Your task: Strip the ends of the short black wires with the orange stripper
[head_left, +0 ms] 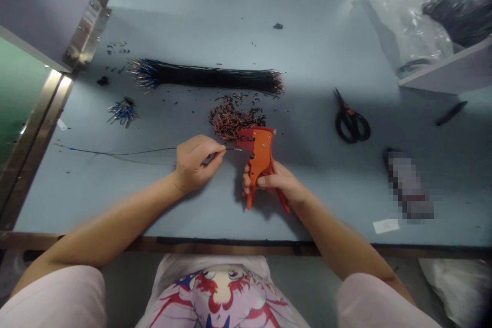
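Observation:
My left hand pinches a thin black wire near its right end. A short bare tip sticks out past the fingers, and the wire trails left over the table to a blue and metal end. My right hand is wrapped round the handles of an orange and red wire stripper. The tool's head points away from me, a little right of the wire tip and apart from it. Behind them lies a heap of copper and black scraps. Farther back rests a long bundle of black wires with blue terminals at its left.
Black scissors lie to the right, near a blurred dark object, a white label and a black pen-like item. A small terminal pile sits at left. Plastic bags fill the back right.

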Demonstrator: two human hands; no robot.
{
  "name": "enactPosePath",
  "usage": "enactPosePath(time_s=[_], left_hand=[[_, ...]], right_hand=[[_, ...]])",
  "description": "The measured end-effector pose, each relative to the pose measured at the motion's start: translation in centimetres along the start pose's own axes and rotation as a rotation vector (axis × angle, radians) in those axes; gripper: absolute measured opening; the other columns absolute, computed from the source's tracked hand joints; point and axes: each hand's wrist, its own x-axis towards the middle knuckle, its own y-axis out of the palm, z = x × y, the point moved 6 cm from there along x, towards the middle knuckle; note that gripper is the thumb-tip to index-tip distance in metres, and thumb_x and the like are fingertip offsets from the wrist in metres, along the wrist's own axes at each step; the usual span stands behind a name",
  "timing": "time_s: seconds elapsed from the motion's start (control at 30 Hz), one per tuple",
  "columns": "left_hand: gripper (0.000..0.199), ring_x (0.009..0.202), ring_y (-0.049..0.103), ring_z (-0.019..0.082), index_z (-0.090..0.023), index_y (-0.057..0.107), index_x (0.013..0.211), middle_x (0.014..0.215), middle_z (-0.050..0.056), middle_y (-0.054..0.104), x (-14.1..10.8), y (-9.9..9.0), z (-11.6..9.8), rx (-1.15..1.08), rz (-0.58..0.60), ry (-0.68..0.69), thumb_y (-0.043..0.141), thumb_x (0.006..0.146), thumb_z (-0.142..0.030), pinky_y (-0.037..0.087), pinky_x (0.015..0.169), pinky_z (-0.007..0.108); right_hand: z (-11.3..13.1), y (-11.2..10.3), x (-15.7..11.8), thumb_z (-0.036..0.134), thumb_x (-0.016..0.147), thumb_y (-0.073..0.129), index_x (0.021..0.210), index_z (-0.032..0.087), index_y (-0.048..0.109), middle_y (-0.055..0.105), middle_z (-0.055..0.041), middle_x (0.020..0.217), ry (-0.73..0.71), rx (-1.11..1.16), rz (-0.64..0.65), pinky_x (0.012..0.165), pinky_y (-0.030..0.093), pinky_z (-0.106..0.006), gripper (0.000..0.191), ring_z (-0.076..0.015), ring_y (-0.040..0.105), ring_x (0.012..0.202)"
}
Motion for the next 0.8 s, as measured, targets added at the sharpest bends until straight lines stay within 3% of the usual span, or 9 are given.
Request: enactPosePath(time_s=[0.27,0.4,0.63,0.8], left_hand=[[0.014,0.058,0.052,0.009,-0.017,0.059,0.083,0.068,0.0,0.062,0.0,0.0,0.0,-0.014,-0.012,-0.02,0.064,0.076,-0.006,0.044,0.058,0.022],[0.011,0.057,0.049,0.007,-0.018,0.059,0.08,0.066,-0.003,0.058,-0.3,-0.1,1.0,-0.023,-0.052,-0.152,0.064,0.076,-0.009,0.041,0.055,0.019],[0.005,0.056,0.046,0.006,-0.018,0.059,0.076,0.065,-0.004,0.054,-0.7,-0.5,3.0,-0.022,-0.147,-0.342,0.063,0.078,-0.015,0.038,0.052,0.019],[0.006,0.055,0.046,0.006,-0.018,0.06,0.075,0.064,-0.004,0.053,-0.7,-0.5,3.5,-0.006,-0.158,-0.4,0.063,0.08,-0.019,0.038,0.052,0.019]], right_hand=[[0.1,0.1,0.0,0.021,0.069,0.068,0.103,0.014,0.054,0.067,-0.0055,0.082,-0.01,-0.063,0.001,0.06,0.055,-0.035,0.038,-0.0211,0.067,0.069],[0.2,0.3,-0.2,0.022,0.071,0.068,0.105,0.016,0.051,0.065,-0.0072,0.092,-0.03,-0.092,0.029,0.064,0.055,-0.036,0.039,-0.021,0.066,0.077],[0.6,1.0,-0.3,0.009,0.057,0.061,0.12,0.02,0.047,0.058,-0.0086,0.114,-0.056,0.083,0.111,0.081,0.054,-0.046,0.065,-0.023,0.061,0.094],[0.4,0.8,0.0,0.01,0.06,0.055,0.123,0.022,0.044,0.06,-0.0091,0.113,0.019,0.132,0.089,0.075,0.057,-0.05,0.065,-0.0258,0.063,0.093]])
